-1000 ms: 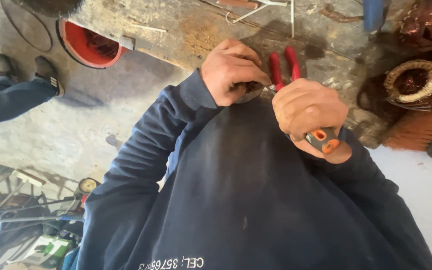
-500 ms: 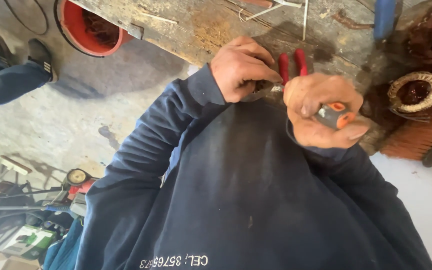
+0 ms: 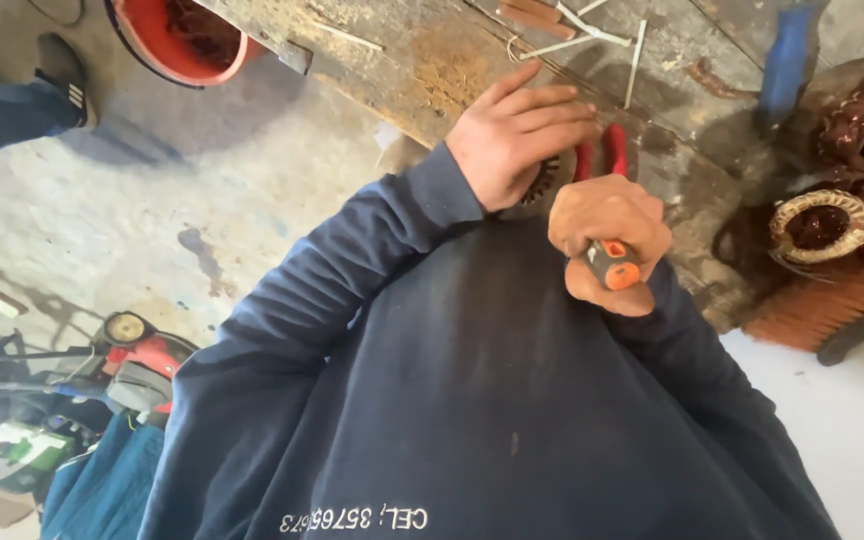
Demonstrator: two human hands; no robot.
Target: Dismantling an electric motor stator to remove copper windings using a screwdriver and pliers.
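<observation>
On the worn workbench [image 3: 432,70], the left hand [image 3: 517,135] lies with fingers stretched together over a round toothed metal part [image 3: 549,180]. Just right, past red-handled pliers [image 3: 602,155], the right hand [image 3: 607,235] is fisted around an orange-and-grey tool handle [image 3: 612,265].

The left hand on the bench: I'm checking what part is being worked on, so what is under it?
Under the left hand only the dark toothed edge of a round metal part shows, beside red handles. The palm covers the rest. The right hand grips an orange-ended tool handle.
</observation>
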